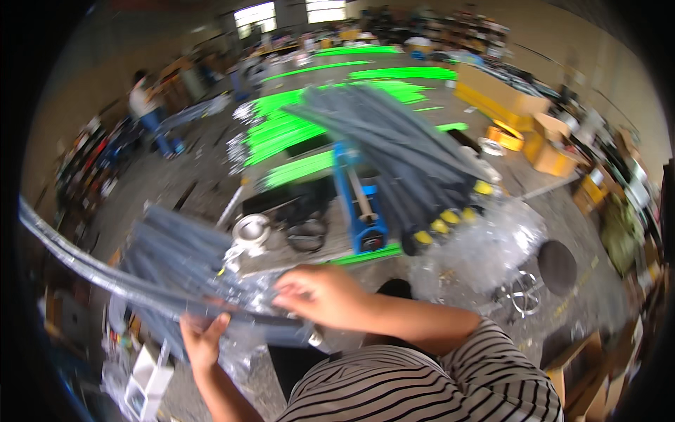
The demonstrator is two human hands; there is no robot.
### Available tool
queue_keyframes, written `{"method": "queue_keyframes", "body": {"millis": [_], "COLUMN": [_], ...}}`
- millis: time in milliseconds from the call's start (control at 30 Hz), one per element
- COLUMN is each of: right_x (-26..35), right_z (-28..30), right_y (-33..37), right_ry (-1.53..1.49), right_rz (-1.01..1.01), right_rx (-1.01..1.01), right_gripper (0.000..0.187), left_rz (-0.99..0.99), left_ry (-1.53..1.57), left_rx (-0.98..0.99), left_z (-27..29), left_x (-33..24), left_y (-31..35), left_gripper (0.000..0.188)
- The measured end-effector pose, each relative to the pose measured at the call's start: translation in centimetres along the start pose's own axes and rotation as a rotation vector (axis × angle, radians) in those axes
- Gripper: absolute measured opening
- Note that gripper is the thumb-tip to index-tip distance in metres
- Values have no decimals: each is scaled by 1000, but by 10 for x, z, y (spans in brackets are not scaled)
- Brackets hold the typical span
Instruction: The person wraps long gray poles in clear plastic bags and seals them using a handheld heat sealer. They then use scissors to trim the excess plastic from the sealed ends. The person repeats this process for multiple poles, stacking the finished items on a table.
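Note:
A long, bendy bundle in clear plastic film [105, 276] runs from the far left to a dark end in front of my body. My left hand [202, 339] is closed round it from below, thumb on top. Just above the bundle is my right hand [320, 297], its fingers curled and blurred by motion. Whether film or anything else is between those fingers is hard to see. Beneath the bundle lies a stack of grey wrapped lengths [169, 246], with crumpled clear film [256, 292] beside my right fingers.
Ahead, a worktable holds a blue sealer-like machine [360, 204], a white tape roll [251, 228], dark bundles with yellow ends [408, 155] and bright green strips [288, 133]. Right of it are a clear plastic heap [485, 239] and a round stool [557, 264]. Another person [148, 109] stands far left.

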State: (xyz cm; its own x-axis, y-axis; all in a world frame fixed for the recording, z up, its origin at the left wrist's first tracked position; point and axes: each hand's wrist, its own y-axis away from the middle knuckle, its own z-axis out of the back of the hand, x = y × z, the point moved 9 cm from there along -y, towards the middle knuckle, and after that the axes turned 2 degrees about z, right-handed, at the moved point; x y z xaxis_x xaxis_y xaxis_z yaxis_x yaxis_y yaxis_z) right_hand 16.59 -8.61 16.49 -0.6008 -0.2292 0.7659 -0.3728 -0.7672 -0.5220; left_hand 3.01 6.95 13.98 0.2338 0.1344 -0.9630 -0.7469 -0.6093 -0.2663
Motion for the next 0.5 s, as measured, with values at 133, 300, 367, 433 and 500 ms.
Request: {"method": "queue_keyframes", "body": {"millis": [133,300,367,433,500], "right_x": [45,48,31,30,26], "right_z": [-22,-6,25,93,164], "right_y": [1,-16,-26,-22,-8], "right_ry": [159,-329,-627,-690,-986], "right_rz": [311,78,34,3,200], "right_rx": [-16,17,-275,-541,-707], "right_gripper": [50,67,51,26,19], "left_rz": [-3,65,190,-67,-392], "left_ry": [64,-62,-364,-810,-1124], "left_rx": [137,335,336,276,341], "left_z": [-33,-60,-58,-58,-10], "left_x": [6,56,59,29,64], "left_y": [17,40,51,58,74], "left_gripper": [24,24,26,32,33]}}
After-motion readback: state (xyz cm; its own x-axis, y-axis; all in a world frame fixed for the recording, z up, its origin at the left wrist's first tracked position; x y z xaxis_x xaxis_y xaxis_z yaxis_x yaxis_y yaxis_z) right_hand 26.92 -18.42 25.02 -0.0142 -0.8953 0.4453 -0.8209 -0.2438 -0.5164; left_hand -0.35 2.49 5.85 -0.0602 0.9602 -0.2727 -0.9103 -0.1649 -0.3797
